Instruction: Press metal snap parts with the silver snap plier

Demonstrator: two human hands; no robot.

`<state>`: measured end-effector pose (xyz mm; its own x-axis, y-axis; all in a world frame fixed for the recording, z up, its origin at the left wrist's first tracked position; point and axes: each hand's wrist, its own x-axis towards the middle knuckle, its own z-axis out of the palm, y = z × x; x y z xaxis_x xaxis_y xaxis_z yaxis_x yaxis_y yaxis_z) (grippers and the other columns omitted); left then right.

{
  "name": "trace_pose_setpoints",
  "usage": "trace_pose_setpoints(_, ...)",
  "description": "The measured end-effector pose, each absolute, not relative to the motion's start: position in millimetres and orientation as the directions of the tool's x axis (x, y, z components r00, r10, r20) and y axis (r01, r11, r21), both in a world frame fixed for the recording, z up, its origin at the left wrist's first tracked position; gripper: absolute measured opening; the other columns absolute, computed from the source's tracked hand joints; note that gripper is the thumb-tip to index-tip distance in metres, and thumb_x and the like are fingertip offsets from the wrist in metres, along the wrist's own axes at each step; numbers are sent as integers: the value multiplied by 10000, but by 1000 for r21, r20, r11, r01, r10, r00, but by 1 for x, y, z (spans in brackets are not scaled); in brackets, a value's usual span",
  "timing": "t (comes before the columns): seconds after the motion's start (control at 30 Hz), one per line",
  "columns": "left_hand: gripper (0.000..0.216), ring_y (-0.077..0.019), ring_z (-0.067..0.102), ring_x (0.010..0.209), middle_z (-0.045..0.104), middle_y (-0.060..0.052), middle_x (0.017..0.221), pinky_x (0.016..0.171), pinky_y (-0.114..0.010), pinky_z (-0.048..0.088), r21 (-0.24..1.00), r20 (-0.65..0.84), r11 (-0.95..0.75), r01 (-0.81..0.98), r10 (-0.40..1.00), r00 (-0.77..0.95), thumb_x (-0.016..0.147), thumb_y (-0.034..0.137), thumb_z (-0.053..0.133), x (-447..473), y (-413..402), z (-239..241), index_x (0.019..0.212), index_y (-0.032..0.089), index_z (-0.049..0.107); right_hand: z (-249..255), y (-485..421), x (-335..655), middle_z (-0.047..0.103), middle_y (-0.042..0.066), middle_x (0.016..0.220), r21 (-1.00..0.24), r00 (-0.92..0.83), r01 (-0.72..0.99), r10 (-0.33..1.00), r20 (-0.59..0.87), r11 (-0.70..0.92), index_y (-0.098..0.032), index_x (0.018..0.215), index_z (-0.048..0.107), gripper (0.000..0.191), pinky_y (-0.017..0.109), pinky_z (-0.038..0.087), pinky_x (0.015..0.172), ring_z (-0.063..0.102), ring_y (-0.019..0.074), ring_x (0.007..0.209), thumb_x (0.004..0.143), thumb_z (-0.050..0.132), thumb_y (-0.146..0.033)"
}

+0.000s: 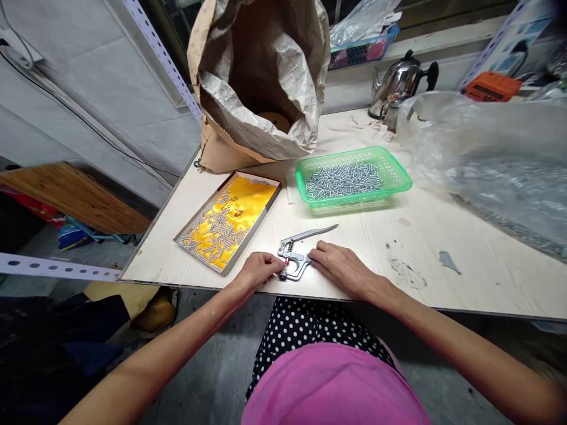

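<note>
Pale wall (101,88) fills the far left, around ten o'clock from the silver pliers (302,267). A brown wood board (80,198) leans low, a bit past nine o'clock. Next comes the light worktop (367,236), with dark marks on its right part.

Near its left edge, at ten o'clock, sits a flat tray (248,241). It has a yellow sheet (254,192) inside, with lots of tiny metal bits (219,233) on top. The left hand (257,268) is at nine o'clock, with its fingers touching the left end of the pliers. They cover that spot, so I cannot tell if its grip is closed on anything. A big paper bag (225,144) stands wide open, just before twelve o'clock.

The pliers lie near the front edge of the worktop, between the two hands. They have a little red part (287,261), and one long handle points between two and three o'clock. The right hand (341,268), at three o'clock, has its grip closed around the other handle.

At one o'clock is a green basket (401,177) full of small silver bits (345,180). Farther out at one o'clock stands a shiny kettle (396,82). Then, at two o'clock, a big clear plastic bag (496,136) holds something gray. An orange thing (491,87) sits behind it.
</note>
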<state>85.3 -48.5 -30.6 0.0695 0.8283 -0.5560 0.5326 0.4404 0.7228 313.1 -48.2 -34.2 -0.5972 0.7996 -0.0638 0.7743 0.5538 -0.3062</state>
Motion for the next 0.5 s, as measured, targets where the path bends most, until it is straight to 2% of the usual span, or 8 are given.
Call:
trace_pose_setpoints(0.27,337,-70,401,463,509,49,531,444,-205,266,708,-549,441,552,835,37,704,479,685,90,-52,-34,711,144,653,-40,-51,313,588,66,972,-300,-576,787,816,-44,539,-174,963,609,205,268,364,672,552,166,855,1000,430,-268)
trace_pose_setpoints(0.5,221,-69,377,409,479,67,471,414,-200,264,614,-604,468,636,797,-4,739,377,636,92,-51,-34,716,157,621,-49,-51,313,587,64,965,-268,-574,788,819,5,554,-175,962,591,213,281,348,646,552,166,828,1006,409,-277)
